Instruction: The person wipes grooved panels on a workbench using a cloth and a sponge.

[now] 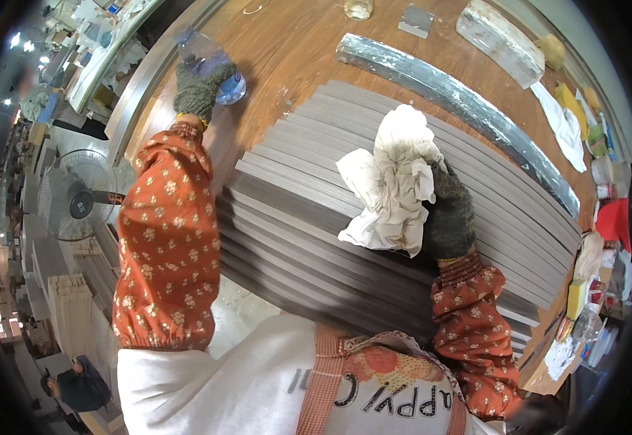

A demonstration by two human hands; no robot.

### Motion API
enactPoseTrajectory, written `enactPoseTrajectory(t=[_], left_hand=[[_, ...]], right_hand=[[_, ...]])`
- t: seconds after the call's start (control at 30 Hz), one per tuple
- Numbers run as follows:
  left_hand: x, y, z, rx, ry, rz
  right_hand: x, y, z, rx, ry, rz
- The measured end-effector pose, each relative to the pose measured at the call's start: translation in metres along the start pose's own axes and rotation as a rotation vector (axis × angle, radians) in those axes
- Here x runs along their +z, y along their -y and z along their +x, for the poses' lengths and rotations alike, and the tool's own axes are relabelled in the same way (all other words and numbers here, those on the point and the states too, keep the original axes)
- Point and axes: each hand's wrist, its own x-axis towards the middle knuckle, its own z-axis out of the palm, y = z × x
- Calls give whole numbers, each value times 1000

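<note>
My left hand (198, 85), in a dark knitted glove, is wrapped round a clear plastic bottle (233, 88) at the far left of the wooden table. The bottle lies tilted, its base toward the right. My right hand (449, 212), gloved alike, grips a crumpled white cloth (392, 181) above a row of grey wood-grain strips (316, 145). The strips lie side by side across the table in front of me. The cloth hides part of the right fingers and some of the strips.
Beyond the strips lies a long, paint-spotted bar (461, 109). A whitish block (501, 43), a small grey plate (416, 21) and a glass jar (358, 9) stand farther back. Assorted small items crowd the right edge. A fan (79, 196) and a person (80, 384) are at left.
</note>
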Motion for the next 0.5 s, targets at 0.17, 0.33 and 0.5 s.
enactPoseTrajectory(t=[0.17, 0.33, 0.5], left_hand=[[4, -90, -52, -523, 145, 403], [-15, -124, -103, -26, 359, -81], [20, -242, -177, 413, 817, 74]], right_hand=[[-13, -5, 0, -78, 47, -80], [-5, -3, 6, 48, 114, 177], [-2, 21, 2, -53, 182, 202]])
